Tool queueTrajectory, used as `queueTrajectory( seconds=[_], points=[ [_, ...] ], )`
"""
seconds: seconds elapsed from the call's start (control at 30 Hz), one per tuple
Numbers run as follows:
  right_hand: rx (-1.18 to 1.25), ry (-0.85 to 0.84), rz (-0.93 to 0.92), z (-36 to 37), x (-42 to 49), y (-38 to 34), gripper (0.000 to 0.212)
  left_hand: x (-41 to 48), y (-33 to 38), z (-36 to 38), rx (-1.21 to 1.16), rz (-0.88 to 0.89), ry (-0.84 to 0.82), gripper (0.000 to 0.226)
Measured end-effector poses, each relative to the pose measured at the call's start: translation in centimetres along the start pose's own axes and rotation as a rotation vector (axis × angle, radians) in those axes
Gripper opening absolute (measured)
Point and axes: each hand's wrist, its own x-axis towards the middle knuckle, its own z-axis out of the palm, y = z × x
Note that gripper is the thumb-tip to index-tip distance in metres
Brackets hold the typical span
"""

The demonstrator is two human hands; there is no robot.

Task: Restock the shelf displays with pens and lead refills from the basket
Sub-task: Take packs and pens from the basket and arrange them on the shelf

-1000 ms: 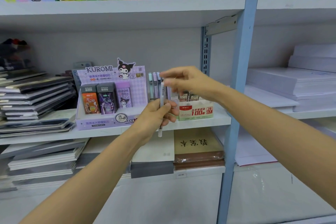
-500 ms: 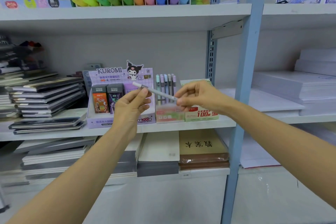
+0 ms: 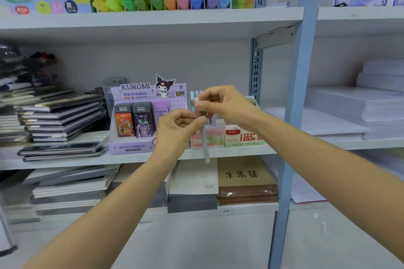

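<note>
Head: left hand (image 3: pixel 175 130), right hand (image 3: pixel 227 105) pinch near-upright pen (image 3: pixel 205 148).

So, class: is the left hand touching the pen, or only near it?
Touching. The head view shows the left hand pinching the upright pen between thumb and forefinger; the right hand pinches its top.

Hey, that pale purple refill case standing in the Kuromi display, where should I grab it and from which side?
Probably pinch the top of the pale purple refill case, coming from above and in front. It stands upright in the Kuromi display with a dark case close against its left, and the left hand covers its lower part, so only the top is free.
</note>
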Motion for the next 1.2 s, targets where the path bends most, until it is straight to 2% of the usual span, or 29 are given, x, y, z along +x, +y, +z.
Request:
queueTrajectory(
  seconds=[0.1, 0.2, 0.27, 0.33, 0.47, 0.7, 0.93, 1.07, 1.2],
  points=[
    [0.053, 0.020, -0.005, -1.2, 0.0, -0.1, 0.023, 0.3, -0.7, -0.7, 0.233, 0.067, 0.020, 0.026],
    [0.105, 0.111, -0.008, -2.9, 0.4, -0.3, 0.023, 0.5, -1.8, -1.8, 0.662, 0.288, 0.027, 0.033],
    [0.132, 0.215, -0.036, -4.0, 1.0, -0.3, 0.021, 0.9, -2.5, -2.3, 0.862, 0.357, -0.089, 0.051],
    [0.119, 0.345, -0.074, -5.1, 1.9, -0.3, 0.020, 0.9, -3.3, -2.5, 1.034, 0.354, -0.234, 0.066],
    [-0.034, 0.518, -0.095, -5.9, 3.5, 0.7, 0.021, 0.9, -4.6, -2.5, 1.227, 0.413, -0.322, 0.071],
    [-0.258, 0.476, -0.019, -3.0, 5.5, 3.6, 0.017, 1.0, -4.4, -2.6, 1.230, 0.475, -0.306, 0.059],
    [-0.495, 0.367, -0.045, -1.6, 6.5, 4.8, 0.013, 0.7, -4.9, -2.9, 1.176, 0.479, -0.316, 0.057],
    [-0.476, 0.301, 0.006, -2.4, 6.7, 4.8, 0.013, 0.6, -5.0, -2.9, 1.165, 0.480, -0.312, 0.058],
    [-0.358, 0.312, 0.008, -1.8, 7.0, 4.8, 0.019, 0.6, -5.1, -3.0, 1.163, 0.490, -0.310, 0.058]
  ],
)
